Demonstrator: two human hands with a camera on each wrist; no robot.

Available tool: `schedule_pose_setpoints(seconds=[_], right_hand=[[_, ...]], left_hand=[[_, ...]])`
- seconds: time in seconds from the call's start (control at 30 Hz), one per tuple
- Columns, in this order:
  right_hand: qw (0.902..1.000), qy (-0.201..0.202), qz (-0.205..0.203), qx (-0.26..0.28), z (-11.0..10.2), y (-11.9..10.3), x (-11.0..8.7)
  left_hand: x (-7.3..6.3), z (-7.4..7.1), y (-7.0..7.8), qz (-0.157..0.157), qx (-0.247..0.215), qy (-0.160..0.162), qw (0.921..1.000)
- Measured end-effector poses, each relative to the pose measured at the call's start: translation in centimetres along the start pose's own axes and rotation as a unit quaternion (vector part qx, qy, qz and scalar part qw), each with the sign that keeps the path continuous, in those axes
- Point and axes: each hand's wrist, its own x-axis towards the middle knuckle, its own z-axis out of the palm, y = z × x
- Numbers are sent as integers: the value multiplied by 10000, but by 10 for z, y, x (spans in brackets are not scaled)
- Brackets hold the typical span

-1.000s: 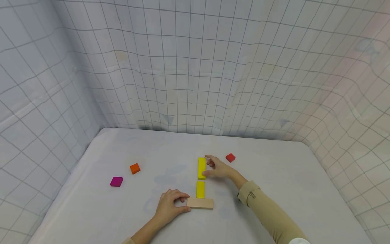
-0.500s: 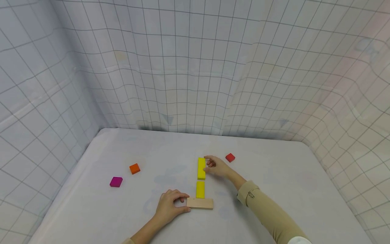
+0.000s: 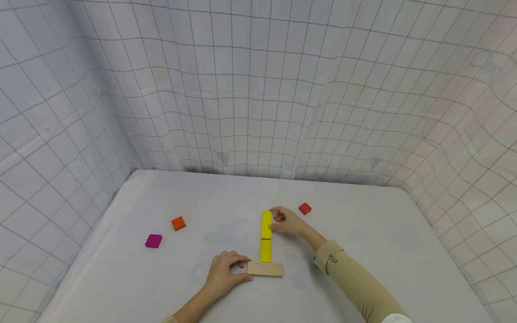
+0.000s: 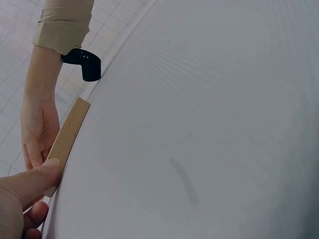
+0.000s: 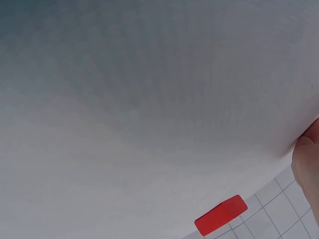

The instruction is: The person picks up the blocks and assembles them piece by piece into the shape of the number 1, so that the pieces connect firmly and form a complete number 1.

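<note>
In the head view my left hand pinches the left end of a plain wooden block, thumb on its near edge and index finger at its far corner. A shorter yellow block lies flat beyond the wooden one, pointing away from me. In line behind that lies a longer yellow block, its near end right at the shorter one's far end. My right hand holds this longer block from the right, index fingertip at the far corner and thumb on the side, other fingers curled. The left wrist view shows my left thumb against the wooden block.
A red block lies beyond and right of my right hand. Off to the left lie an orange block and a magenta block. White cloth covers the table, and gridded curtains surround it on the visible sides.
The longer yellow block has slid toward me with my right hand, and the gap to the shorter yellow block has narrowed to a thin line. My left hand and the wooden block stay put.
</note>
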Motion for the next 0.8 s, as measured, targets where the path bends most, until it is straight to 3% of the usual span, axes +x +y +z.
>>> schedule_pose_setpoints(seconds=[0.47, 0.8], right_hand=[[9997, -142, -119, 187, -1, -3, -4], [9998, -152, -51, 82, 1, -5, -5]], left_hand=[[-1, 3, -2, 225, 23, 202, 9995], [0, 1, 0, -27, -138, 45, 9999]])
